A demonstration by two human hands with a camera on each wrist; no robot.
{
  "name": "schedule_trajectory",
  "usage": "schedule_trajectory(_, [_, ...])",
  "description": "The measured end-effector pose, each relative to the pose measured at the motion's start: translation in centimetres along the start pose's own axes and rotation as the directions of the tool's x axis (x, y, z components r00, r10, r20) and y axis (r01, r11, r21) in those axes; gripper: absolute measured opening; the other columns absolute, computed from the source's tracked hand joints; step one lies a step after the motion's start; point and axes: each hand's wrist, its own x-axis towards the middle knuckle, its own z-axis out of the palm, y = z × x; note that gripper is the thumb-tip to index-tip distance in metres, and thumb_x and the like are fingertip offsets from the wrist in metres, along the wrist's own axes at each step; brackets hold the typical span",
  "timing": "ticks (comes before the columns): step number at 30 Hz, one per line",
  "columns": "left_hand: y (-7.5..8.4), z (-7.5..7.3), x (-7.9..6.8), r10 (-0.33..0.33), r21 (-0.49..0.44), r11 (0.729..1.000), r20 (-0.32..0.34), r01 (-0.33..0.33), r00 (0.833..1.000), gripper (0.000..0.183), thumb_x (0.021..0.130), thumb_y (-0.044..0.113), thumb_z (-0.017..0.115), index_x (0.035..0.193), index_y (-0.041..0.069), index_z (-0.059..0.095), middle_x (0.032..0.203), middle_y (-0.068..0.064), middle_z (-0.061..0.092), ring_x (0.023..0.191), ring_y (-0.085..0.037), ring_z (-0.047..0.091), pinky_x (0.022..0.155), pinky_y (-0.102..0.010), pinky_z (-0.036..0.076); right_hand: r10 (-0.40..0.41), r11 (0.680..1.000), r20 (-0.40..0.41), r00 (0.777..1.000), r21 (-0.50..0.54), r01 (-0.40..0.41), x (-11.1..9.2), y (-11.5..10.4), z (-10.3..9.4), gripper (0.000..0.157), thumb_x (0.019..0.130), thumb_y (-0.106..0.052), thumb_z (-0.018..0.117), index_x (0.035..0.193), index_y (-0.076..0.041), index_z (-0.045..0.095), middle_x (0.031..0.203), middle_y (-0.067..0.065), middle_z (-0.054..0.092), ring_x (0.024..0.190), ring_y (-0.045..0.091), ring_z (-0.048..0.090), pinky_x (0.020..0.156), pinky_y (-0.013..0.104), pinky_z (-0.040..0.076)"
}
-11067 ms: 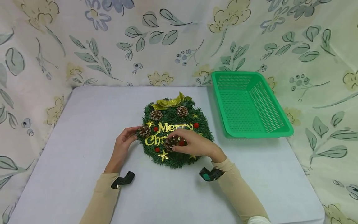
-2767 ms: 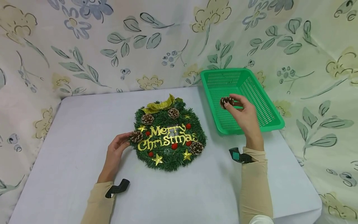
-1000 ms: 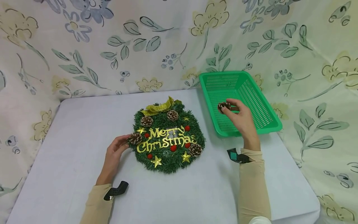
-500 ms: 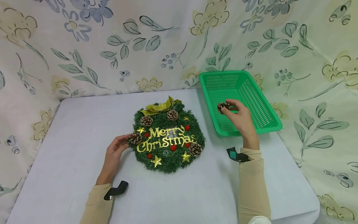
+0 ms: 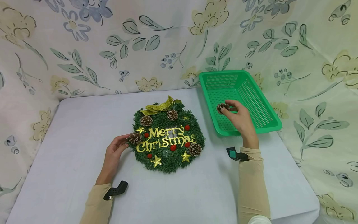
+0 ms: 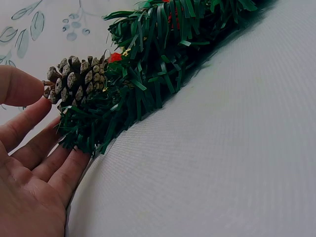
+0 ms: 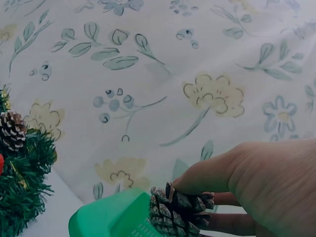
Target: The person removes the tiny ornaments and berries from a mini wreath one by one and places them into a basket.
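My right hand [image 5: 241, 119] pinches a brown pine cone [image 5: 222, 108] between thumb and fingers above the green plastic basket [image 5: 243, 133]. In the right wrist view this pine cone [image 7: 175, 212] has its scales facing left. A round green tinsel wreath [image 5: 170, 165] lies left of the basket, bearing gold "Merry Christmas" letters [image 5: 165, 143], stars, red balls and pine cones. At its left edge sits another pine cone [image 5: 135, 138], with my left hand [image 5: 114, 152] at it. In the left wrist view, thumb and forefinger pinch the end of that pine cone [image 6: 76, 81]; the other fingers touch the tinsel.
A white-covered table [image 5: 70, 155] bears the wreath and basket. Behind it hangs a floral-printed cloth [image 5: 156, 46]. A gold ribbon bow [image 5: 158, 107] tops the wreath. The basket stands at the table's back right.
Over the eleven seconds, my right hand has moved from above the wreath to above the basket, holding a pine cone. Lately both hands have stayed almost still; the left remains at the wreath's left edge.
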Motion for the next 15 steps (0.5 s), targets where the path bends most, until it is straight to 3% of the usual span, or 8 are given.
schedule_trajectory(15, [-0.03,-0.01,0.0,0.003,-0.024,1.0,0.0,-0.003,1.0,0.037,0.106,0.013,0.051,0.141,0.0,0.051,0.13,0.02,0.058,0.122,0.005,0.055,0.097,-0.01,0.045,-0.023,1.0,0.017,1.0,-0.02,0.023,0.19,0.36,0.16,0.052,0.1,-0.034,0.062,0.147,-0.013,0.051,0.143,0.018,0.055,0.13,0.038,0.054,0.095,0.047,0.047])
